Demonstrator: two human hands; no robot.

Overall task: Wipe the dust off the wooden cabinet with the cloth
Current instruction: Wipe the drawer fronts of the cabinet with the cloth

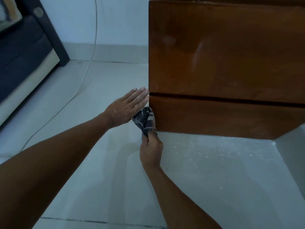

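A: Where is the dark grey cloth with pale stripes (144, 120)?

B: Bunched up against the lower left corner of the brown wooden cabinet (222, 63), touching the bottom panel just under the dark horizontal gap between the two panels. Its lower end trails down into the right hand (151, 151).

A: How does that hand hold it?

B: The fingers are curled closed and pinch the tail of the cloth, with the hand below the cloth and just off the cabinet's bottom edge, over the floor.

A: And the left hand (127, 108)?

B: It is flat and wide open with the fingers straight and together, holding nothing. Its fingertips reach the cabinet's left edge at the level of the gap, and the palm lies just above and to the left of the cloth. Pale specks show on its back.

A: What does the cabinet look like?

B: The wood is glossy, with faint whitish smears on the upper panel. It stands on a pale tiled floor (102, 179), and pale dusty specks lie on the tiles just in front of its base.

A: Anything else around it?

B: A thin white cable (92, 47) hangs down the pale wall and curves across the floor to the left. Farther left stands a piece of dark furniture with a light lower edge (24, 52), well apart from the cabinet.
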